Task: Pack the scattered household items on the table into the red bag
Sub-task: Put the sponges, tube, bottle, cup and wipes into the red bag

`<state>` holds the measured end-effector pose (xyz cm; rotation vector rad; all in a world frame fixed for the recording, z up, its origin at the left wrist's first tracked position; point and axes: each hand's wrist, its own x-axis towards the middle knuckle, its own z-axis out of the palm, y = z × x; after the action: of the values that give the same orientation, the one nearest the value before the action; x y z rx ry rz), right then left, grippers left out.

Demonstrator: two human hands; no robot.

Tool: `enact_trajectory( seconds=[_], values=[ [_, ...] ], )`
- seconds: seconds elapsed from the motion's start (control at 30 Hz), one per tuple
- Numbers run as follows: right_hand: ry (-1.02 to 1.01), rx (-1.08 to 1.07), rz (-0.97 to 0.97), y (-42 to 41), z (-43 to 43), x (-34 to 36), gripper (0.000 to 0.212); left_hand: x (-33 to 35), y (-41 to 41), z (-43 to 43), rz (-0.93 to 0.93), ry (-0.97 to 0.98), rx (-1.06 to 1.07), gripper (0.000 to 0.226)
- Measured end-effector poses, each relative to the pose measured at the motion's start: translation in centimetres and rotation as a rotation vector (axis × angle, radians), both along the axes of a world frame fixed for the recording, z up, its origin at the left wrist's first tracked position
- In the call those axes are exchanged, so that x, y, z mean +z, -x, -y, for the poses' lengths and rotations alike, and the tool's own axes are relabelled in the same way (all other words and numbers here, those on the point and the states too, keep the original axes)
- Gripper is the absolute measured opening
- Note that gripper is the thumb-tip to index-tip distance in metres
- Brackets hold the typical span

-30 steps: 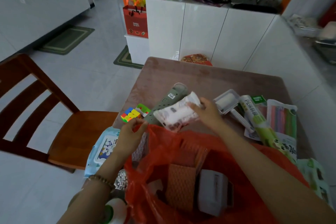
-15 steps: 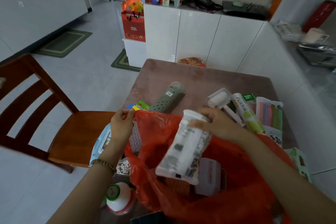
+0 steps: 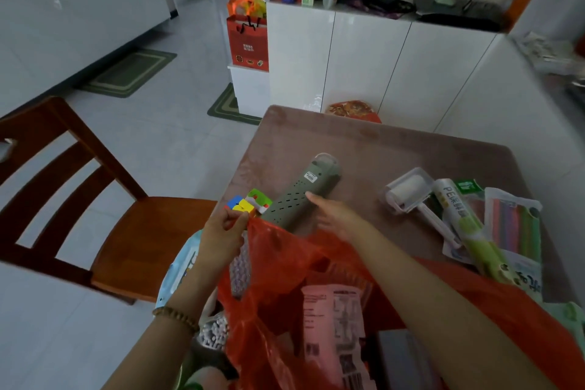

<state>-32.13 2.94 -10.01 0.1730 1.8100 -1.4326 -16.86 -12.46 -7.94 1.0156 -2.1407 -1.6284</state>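
At the near edge of the brown table (image 3: pixel 395 149), seen from the head camera, a red plastic bag (image 3: pixel 285 266) stands open with its mouth toward the person. The left hand (image 3: pixel 223 233) pinches the bag's far-left rim, fingers closed together on the thin red film and holding it up. Inside the bag lies a white printed packet (image 3: pixel 332 323), label up, beside a grey box (image 3: pixel 402 358) at the bottom right.

The right hand (image 3: pixel 337 218) reaches over the bag's far rim with its fingers spread apart and empty; the fingertips touch the side of a long grey-green perforated holder (image 3: pixel 300 196) that lies slanted on the table, its near end just behind the bag's rim. The hand has no grip on it.

Just left of the holder sits a colourful puzzle cube (image 3: pixel 242 203), right above the left hand's knuckles. Well to the right lie a lint roller (image 3: pixel 408 191) in its clear cover, a roll of PE cling film (image 3: pixel 459 218) and a pack of coloured sticks (image 3: pixel 516 225), side by side. A pack of wet wipes (image 3: pixel 180 272) pokes out under the left forearm, and a tub of cotton swabs (image 3: pixel 213 332) sits beside the wrist. A wooden chair (image 3: pixel 95 199) stands left of the table.
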Motion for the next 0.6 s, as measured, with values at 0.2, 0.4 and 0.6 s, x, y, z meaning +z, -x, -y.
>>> enact_trajectory(
  seconds=[0.2, 0.4, 0.6],
  values=[
    [-0.163, -0.232, 0.078, 3.1, 7.4, -7.4, 0.142, -0.6, 1.4, 0.4, 0.012, 0.002, -0.079, 0.015],
    [-0.570, -0.283, 0.000, 3.2, 10.4, -5.7, 0.112, -0.9, 1.9, 0.8, -0.004, -0.003, -0.056, 0.015],
    [-0.558, -0.305, -0.311, 2.5, 8.7, -7.1, 0.094, -1.1, 1.0, 1.4, -0.002, -0.034, -0.022, 0.018]
  ],
)
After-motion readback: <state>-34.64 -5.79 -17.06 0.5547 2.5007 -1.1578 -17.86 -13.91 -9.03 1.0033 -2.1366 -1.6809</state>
